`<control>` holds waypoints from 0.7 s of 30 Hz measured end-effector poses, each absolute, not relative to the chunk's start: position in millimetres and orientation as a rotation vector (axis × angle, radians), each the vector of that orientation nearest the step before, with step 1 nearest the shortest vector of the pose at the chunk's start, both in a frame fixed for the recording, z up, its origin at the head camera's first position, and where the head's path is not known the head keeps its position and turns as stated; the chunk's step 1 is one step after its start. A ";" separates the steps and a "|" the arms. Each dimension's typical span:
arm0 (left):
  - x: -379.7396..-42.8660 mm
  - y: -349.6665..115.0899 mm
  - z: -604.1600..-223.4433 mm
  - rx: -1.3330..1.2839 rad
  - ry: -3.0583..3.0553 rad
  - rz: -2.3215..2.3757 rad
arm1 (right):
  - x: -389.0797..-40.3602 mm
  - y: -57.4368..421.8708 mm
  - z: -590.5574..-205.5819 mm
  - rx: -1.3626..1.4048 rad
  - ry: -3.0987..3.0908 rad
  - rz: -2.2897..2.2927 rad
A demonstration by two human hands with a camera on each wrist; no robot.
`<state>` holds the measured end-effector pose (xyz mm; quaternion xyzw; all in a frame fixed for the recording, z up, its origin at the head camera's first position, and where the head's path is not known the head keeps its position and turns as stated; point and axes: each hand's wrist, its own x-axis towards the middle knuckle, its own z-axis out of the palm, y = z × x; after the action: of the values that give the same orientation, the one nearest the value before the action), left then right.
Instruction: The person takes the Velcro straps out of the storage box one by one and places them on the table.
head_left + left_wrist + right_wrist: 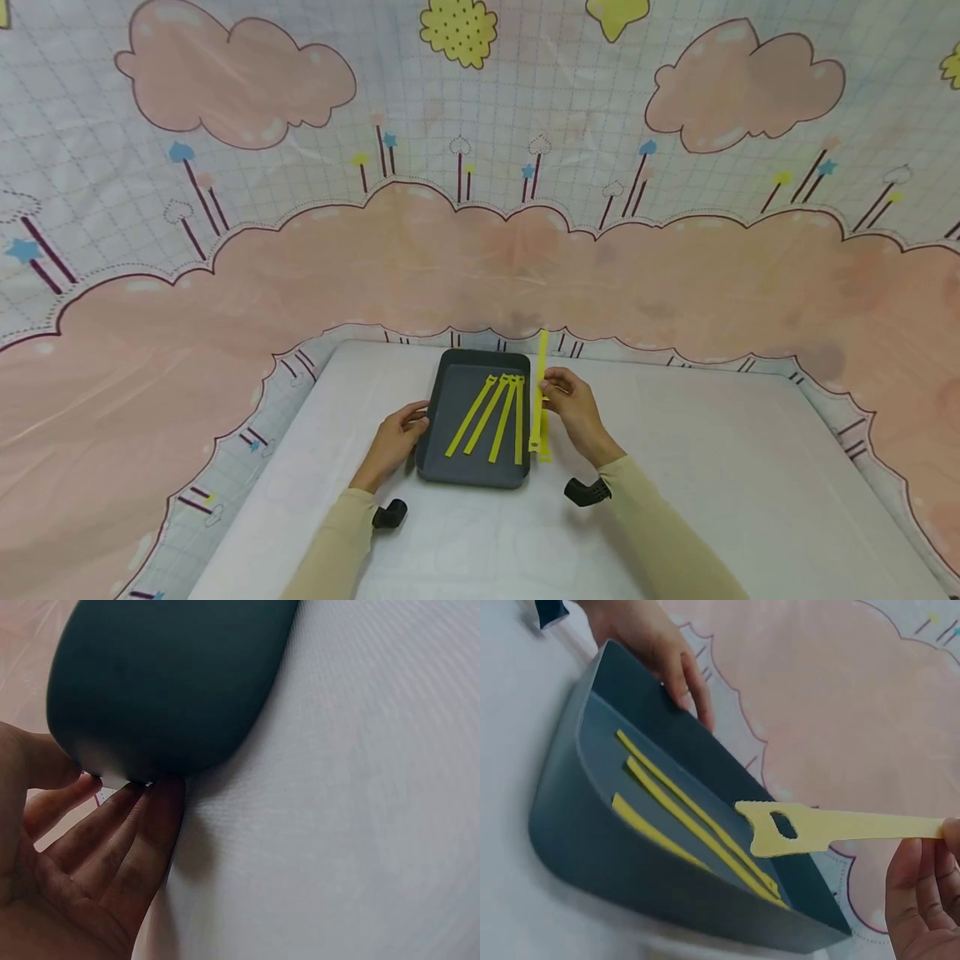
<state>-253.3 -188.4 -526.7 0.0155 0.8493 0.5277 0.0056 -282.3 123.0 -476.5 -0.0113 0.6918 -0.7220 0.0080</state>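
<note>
Toward the far edge of the worktop [712,467], the right hand [573,404] pinches a yellow cable tie [537,421] on its left, roughly parallel to the grey tray [472,481]'s long right side, while the left hand [392,443] touches the left wall, fingers nearly straight.

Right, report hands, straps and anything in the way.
Left hand touching left side of grey tray. Right hand pinching a yellow strap near tray's right edge. Four more straps lying inside. No obstruction visible over tray.

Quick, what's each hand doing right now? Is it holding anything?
Left hand: open, touching the side of the tray.
Right hand: pinching a yellow strip.
</note>
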 end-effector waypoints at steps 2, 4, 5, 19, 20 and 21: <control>-253.9 -188.3 -526.3 0.046 2.661 1.647 | -282.8 126.9 -477.6 -0.024 2.161 -2.252; -254.5 -188.1 -525.6 0.046 2.660 1.646 | -282.9 130.7 -478.7 -0.013 2.159 -2.247; -254.5 -188.0 -525.3 0.051 2.664 1.641 | -282.9 132.6 -479.1 -0.012 2.170 -2.234; -252.7 -189.1 -525.1 0.045 2.667 1.639 | -284.2 153.1 -490.4 0.095 2.242 -2.096; -252.3 -189.1 -525.2 0.043 2.663 1.639 | -283.9 154.1 -491.9 0.110 2.241 -2.088; -252.2 -189.1 -525.5 0.043 2.661 1.638 | -283.7 155.0 -493.3 0.121 2.239 -2.078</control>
<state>-252.2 -189.1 -525.5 0.0139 0.8514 0.5243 0.0084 -283.7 155.0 -493.3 0.0395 0.7318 -0.6790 0.0422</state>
